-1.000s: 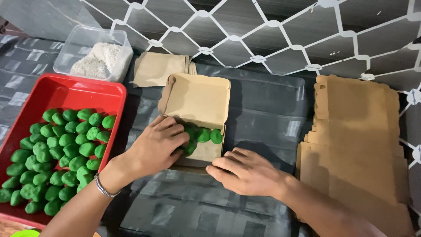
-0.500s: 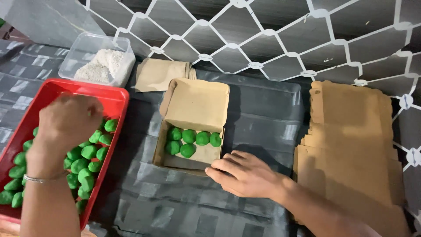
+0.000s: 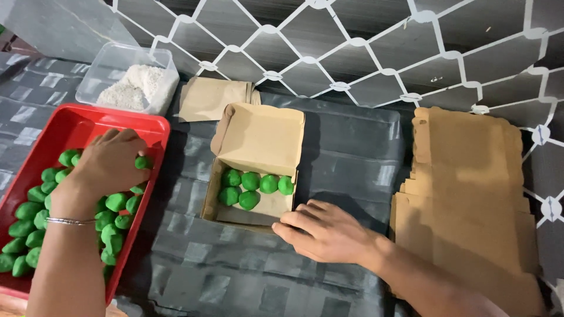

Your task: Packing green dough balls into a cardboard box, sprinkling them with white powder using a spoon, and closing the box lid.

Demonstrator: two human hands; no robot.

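The right hand (image 3: 326,232) lay flat, fingers loose, touching the near edge of the box (image 3: 252,170), unmoved. The left hand (image 3: 111,161) had dropped into the tray (image 3: 35,147) left of the box, fingers curled around green balls (image 3: 120,202). Six balls (image 3: 254,186) sat in the box.

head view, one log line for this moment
left hand: on green balls in red tray | right hand: steadying box | box: six balls

Tub of white powder (image 3: 136,88), flat cardboard stack (image 3: 470,199)
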